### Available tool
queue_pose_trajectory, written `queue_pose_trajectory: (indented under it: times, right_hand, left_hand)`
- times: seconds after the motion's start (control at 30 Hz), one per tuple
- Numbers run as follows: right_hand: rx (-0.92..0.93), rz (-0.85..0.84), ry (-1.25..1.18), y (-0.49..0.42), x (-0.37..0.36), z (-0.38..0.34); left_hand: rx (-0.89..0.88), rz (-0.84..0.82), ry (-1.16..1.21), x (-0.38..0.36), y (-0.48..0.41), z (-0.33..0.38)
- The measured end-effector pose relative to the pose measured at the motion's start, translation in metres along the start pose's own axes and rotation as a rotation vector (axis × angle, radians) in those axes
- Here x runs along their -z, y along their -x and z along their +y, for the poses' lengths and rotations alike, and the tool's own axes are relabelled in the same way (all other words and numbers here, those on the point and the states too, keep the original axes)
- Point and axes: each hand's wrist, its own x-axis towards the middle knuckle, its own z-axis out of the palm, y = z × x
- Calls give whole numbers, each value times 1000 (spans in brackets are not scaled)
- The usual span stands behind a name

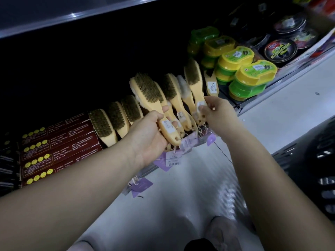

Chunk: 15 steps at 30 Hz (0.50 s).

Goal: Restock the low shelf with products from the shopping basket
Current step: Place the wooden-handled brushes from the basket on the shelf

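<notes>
Low shelf (181, 147): left hand's (150, 134) fingers wrap a brush (154, 98) handle.

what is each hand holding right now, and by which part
The left hand grips a wooden brush around its handle, with more handles bunched under the fingers. The right hand pinches another brush by its labelled handle end.

floor (190, 178): pale, glossy, showing soft light reflections. upper shelf edge (72, 17): light grey, running across the top of the view with one bright glint on it. recess beneath it is dark, its back wall not discernible.
</notes>
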Motion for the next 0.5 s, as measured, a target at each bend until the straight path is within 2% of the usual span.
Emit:
queue_pose_trajectory:
  times: [0.13,0.27,0.5]
  right_hand:
    - [-21,-24,89,-10,-17,10]
    - [-51,68,-8,-7,-22,20]
    - [-28,100,68,-4,-17,14]
  left_hand:
    - [20,-17,-81,-2,1,1]
    - [28,-3,-163,2,1,-4]
    - [-66,30,-360,2,0,-7]
